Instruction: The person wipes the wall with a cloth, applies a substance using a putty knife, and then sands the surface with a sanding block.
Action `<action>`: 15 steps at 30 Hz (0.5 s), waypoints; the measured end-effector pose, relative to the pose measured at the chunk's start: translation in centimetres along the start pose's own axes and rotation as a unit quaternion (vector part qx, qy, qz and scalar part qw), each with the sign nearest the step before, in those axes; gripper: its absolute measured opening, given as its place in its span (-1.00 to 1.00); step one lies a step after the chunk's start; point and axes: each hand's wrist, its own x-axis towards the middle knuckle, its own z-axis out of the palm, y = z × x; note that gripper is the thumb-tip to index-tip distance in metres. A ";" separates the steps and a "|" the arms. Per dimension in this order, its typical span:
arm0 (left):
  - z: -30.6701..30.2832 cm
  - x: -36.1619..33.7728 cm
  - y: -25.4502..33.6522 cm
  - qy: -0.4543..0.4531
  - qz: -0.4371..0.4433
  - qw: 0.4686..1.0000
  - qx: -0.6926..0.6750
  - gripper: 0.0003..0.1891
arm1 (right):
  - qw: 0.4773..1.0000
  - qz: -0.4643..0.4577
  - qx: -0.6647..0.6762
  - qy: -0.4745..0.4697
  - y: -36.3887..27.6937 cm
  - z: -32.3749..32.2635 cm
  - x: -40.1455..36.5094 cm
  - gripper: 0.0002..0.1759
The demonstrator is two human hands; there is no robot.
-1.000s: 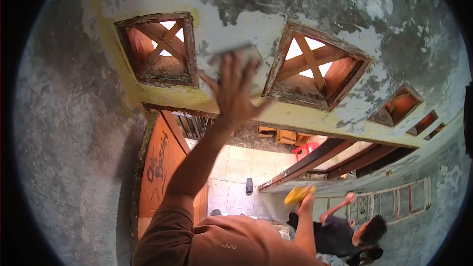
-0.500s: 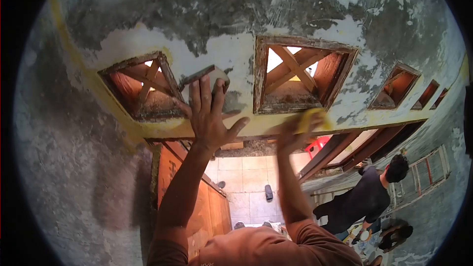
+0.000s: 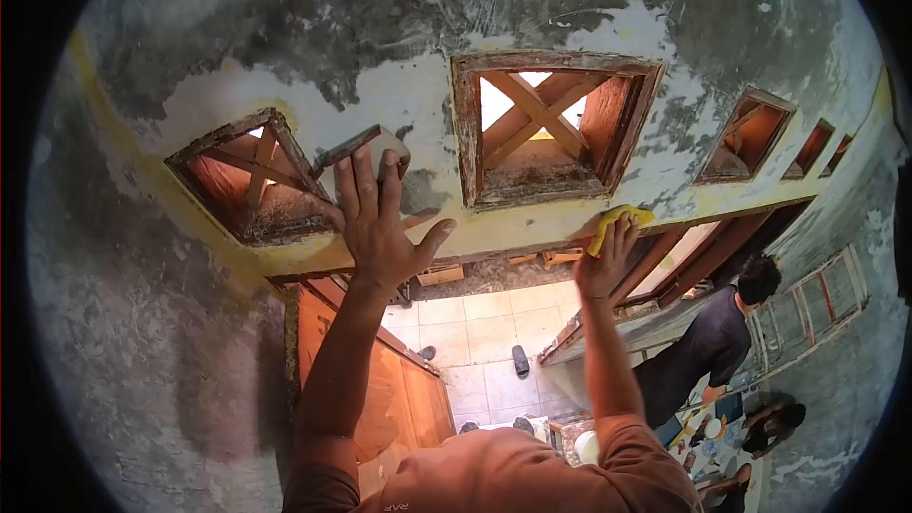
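Observation:
My left hand [image 3: 378, 242] lies flat on the patchy plastered wall [image 3: 399, 90], fingers spread, holding nothing. Just above its fingertips a dark-edged fitting [image 3: 359, 142] juts from the wall; what it is I cannot make out. Fingers of my right hand [image 3: 606, 261] press a folded yellow piece of sandpaper [image 3: 622, 220] to the yellow-painted strip along the wall's lower edge. That spot lies below and right of a large wood-framed opening [image 3: 472, 133] with crossed slats. A smaller framed opening [image 3: 190, 171] is left of my left hand.
More framed openings [image 3: 746, 136] continue to the right. Below stands an orange wooden door [image 3: 418, 389], with a dark sandal [image 3: 520, 361] on the tiled floor [image 3: 456, 337]. At lower right are a person in dark clothes [image 3: 698, 351], another person [image 3: 774, 423] and a ladder [image 3: 812, 313].
My right hand has moved right with the sandpaper along the wall's lower edge. My left hand keeps its place on the wall, while the view has shifted. The dark-clothed person has leaned.

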 end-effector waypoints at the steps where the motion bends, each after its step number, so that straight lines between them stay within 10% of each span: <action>1: -0.2 -0.1 0.3 -0.002 0.000 1.000 0.000 0.10 | 0.991 0.104 0.040 0.068 -2.1 1.2 0.0 -0.48; 3: -0.6 0.4 0.6 -0.007 -0.004 1.000 0.015 0.09 | 0.948 0.272 0.141 0.086 -10.0 5.8 -1.7 -0.39; 7: -1.2 -0.1 -0.2 -0.019 -0.007 1.000 0.012 0.01 | 0.966 -0.093 0.126 -0.208 -22.3 7.2 -2.5 -0.53; 12: -1.3 -2.8 -2.2 -0.027 -0.046 0.997 0.049 0.00 | 0.948 -0.087 0.131 -0.276 -10.5 4.0 -1.5 -0.56; 15: -0.5 -4.1 -2.7 0.007 -0.058 0.997 0.054 0.02 | 0.999 -0.038 -0.011 -0.035 -1.6 0.4 -0.6 -0.46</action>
